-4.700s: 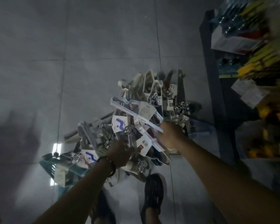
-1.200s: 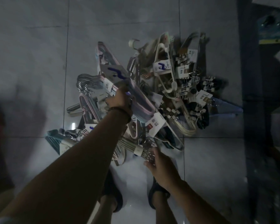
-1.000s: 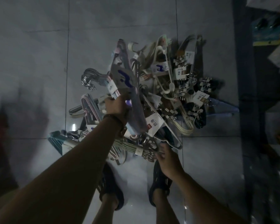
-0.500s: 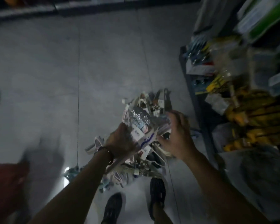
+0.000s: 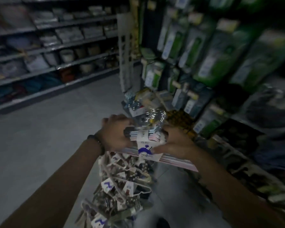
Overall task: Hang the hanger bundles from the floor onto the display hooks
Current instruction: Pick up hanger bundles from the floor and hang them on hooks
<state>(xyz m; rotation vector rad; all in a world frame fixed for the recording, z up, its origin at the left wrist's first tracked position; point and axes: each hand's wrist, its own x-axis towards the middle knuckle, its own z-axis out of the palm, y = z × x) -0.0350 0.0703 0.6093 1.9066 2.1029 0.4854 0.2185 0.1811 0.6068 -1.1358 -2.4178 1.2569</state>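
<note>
Up off the floor [image 5: 39, 145] since half a second ago, the hanger bundle [image 5: 145, 137] now sits between both hands, and my view has swung from tiles to aisle. Directly below my hands, the remaining pile [image 5: 120, 183] lies on the floor. My left hand [image 5: 115, 135] grips the bundle's left end, fingers curled over it. My right hand [image 5: 176, 145] clamps the right side, thumb on the paper band [image 5: 144, 150]. I judge it light, stiff, and prone to sliding inside that band, so I'd hold across the stack, not the label. Its metal hooks [image 5: 155, 115] bunch just beyond my fingers. Past the right hand a rack [image 5: 204, 51] carries green boxed packs, though I can't pick out a free hook. Farthest, beyond the left hand, shelves [image 5: 56, 46] hold pale pots [image 5: 66, 55], contents hidden.
</note>
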